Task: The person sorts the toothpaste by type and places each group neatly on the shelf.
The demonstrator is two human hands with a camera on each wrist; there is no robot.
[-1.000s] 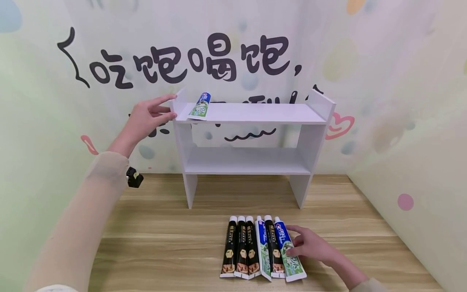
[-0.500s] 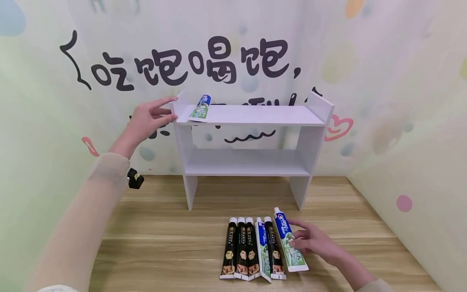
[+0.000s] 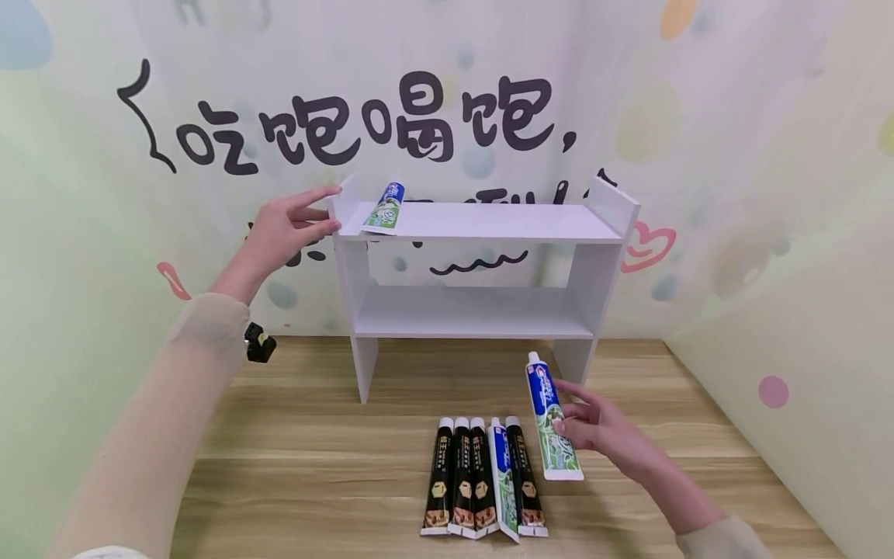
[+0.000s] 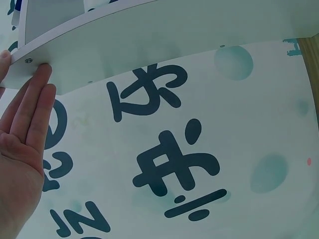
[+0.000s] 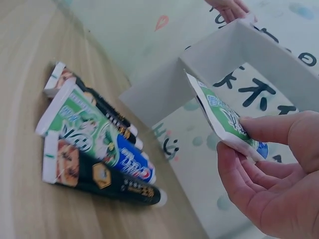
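Observation:
My right hand (image 3: pixel 608 435) pinches a blue-and-green toothpaste tube (image 3: pixel 552 419) between thumb and fingers, cap end up. The tube is raised in front of the white shelf's right leg; the right wrist view shows its flat crimped end (image 5: pixel 202 99) tilted up. My left hand (image 3: pixel 282 229) touches the left side panel of the white two-tier shelf (image 3: pixel 475 310). In the left wrist view its straight fingers (image 4: pixel 35 109) rest against the panel's outer face. Another blue-and-green toothpaste tube (image 3: pixel 385 208) lies on the top board at its left end.
On the wooden table (image 3: pixel 314 466), several black toothpaste tubes (image 3: pixel 462 477) and one blue-and-green tube (image 3: pixel 504 477) lie side by side, caps toward the shelf. A printed wall (image 3: pixel 279 62) stands close behind the shelf, and another wall (image 3: pixel 789 310) rises at the right.
My right hand has lifted the rightmost blue-and-green toothpaste tube from the row and carried it forward toward the shelf. The left hand stays at the side panel.

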